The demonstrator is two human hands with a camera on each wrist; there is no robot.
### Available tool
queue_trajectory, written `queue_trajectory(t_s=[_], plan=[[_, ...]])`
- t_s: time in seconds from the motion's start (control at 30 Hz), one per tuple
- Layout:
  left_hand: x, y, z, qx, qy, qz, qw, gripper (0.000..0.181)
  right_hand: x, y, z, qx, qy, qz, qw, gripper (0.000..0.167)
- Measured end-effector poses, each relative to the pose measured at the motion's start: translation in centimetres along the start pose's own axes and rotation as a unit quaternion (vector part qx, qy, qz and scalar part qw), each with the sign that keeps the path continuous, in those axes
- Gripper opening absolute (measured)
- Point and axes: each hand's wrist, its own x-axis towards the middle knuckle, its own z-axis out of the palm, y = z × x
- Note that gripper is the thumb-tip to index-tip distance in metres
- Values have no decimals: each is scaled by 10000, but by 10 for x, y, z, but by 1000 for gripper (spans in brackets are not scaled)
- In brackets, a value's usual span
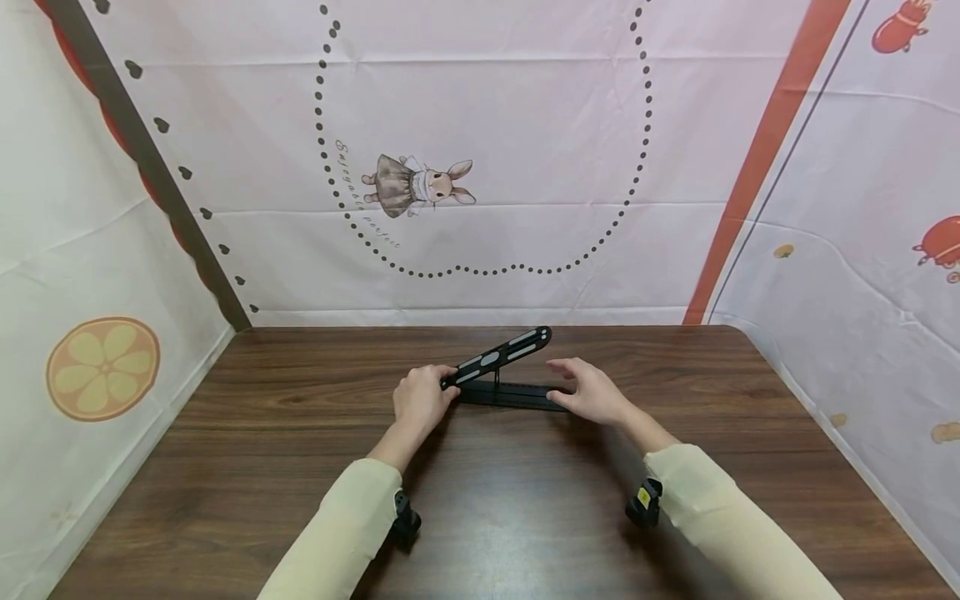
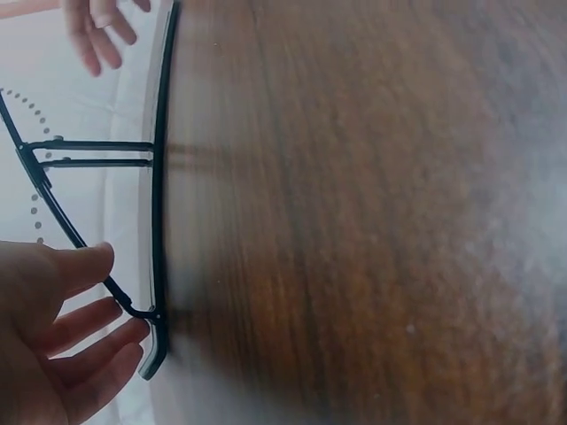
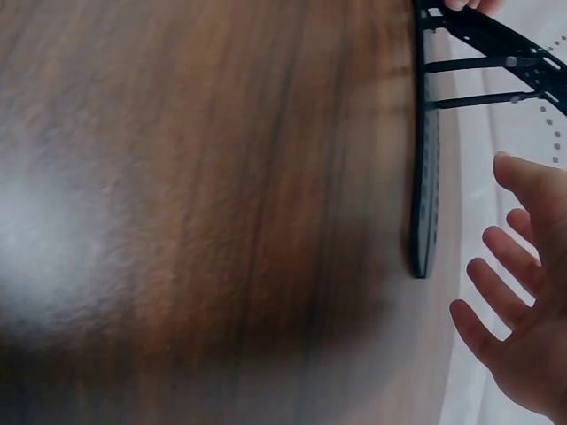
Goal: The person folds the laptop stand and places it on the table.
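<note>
A black folding laptop stand [image 1: 517, 396] stands on the table, its upper plate [image 1: 513, 348] with light grey pads tilted up toward the right. Thin struts [image 2: 97, 145] prop that plate above the long flat base [image 2: 160, 221]. My left hand [image 1: 420, 398] pinches the plate's low left end near the hinge, thumb on one side and fingers on the other. Close by the base's right end, my right hand [image 1: 592, 392] has its fingers spread. The right wrist view shows that hand [image 3: 532, 292] apart from the stand, holding nothing.
The brown wood-grain table [image 1: 487, 500] reaches back to a printed white cloth [image 1: 525, 150] hung behind it. More cloth hangs along the left and right sides. Each forearm carries a small black wrist camera [image 1: 406, 521].
</note>
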Motion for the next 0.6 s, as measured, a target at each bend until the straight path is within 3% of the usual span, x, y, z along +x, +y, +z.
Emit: queue_trajectory(t_s=[0.37, 0.6], plan=[[1, 2, -4, 78, -156, -158, 9997, 30, -10, 9, 9, -642, -192, -7, 9978, 48], [1, 4, -5, 138, -192, -214, 9995, 30, -12, 8, 9, -1161, -212, 215, 9928, 41]])
